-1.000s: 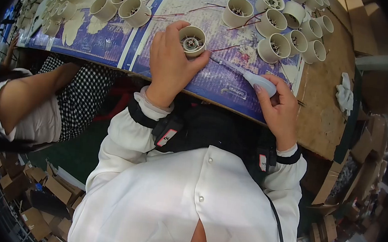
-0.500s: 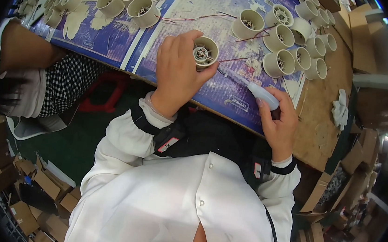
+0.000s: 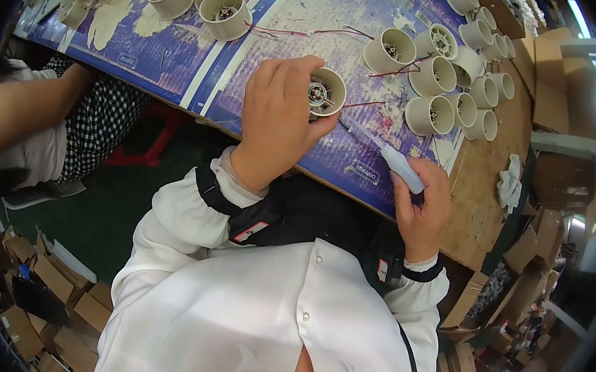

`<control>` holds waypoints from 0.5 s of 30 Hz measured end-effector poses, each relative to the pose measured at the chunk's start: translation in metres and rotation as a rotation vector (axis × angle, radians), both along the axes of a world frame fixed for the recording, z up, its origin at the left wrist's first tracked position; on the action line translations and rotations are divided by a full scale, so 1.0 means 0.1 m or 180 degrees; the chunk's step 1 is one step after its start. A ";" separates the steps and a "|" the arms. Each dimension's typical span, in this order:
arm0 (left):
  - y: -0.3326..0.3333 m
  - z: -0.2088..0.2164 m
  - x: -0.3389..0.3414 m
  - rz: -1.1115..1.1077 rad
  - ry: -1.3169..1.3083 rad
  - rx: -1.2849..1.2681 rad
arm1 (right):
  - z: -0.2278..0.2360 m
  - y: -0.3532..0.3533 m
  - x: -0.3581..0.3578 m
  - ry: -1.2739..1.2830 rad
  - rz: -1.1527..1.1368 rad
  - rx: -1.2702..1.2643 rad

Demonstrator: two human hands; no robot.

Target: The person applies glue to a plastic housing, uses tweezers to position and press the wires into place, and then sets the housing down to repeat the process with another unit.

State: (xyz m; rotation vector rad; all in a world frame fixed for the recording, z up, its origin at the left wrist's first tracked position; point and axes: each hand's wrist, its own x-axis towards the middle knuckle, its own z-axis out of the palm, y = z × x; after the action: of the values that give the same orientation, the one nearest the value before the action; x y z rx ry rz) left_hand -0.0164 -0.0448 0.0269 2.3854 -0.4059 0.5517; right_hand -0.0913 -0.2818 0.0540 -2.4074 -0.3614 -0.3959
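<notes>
Left hand: fingers wrapped around a cream plastic cup, tilted on the counter.
Right hand: fingers closed on a grey screwdriver, tip beside the cup.
Nearby: more cups, red wires.

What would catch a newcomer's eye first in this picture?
Probably the left hand near the middle, gripping a cream cup-shaped housing with red wires on the worn blue-and-white table cover. To its right, the right hand holds a pale pen-like tool angled toward that cup. A cluster of matching cream cups sits at the upper right.
</notes>
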 end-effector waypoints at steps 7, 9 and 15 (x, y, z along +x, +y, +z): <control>0.02 -0.02 0.00 0.0003 -0.0028 -0.0100 | 0.00 -0.02 -0.02 -0.0422 0.0143 -0.0385; 0.02 -0.03 -0.01 0.0006 -0.0041 -0.0110 | 0.01 -0.02 -0.03 -0.0439 0.0151 -0.0426; 0.02 -0.05 -0.01 -0.0003 -0.0083 -0.0151 | 0.04 -0.02 -0.02 -0.0674 0.0248 -0.0619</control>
State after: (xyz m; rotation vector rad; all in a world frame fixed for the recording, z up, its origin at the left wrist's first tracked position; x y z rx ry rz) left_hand -0.0176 -0.0425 0.0221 2.3349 -0.4012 0.5861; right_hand -0.0934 -0.2839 0.0579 -2.5358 -0.6109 -0.6074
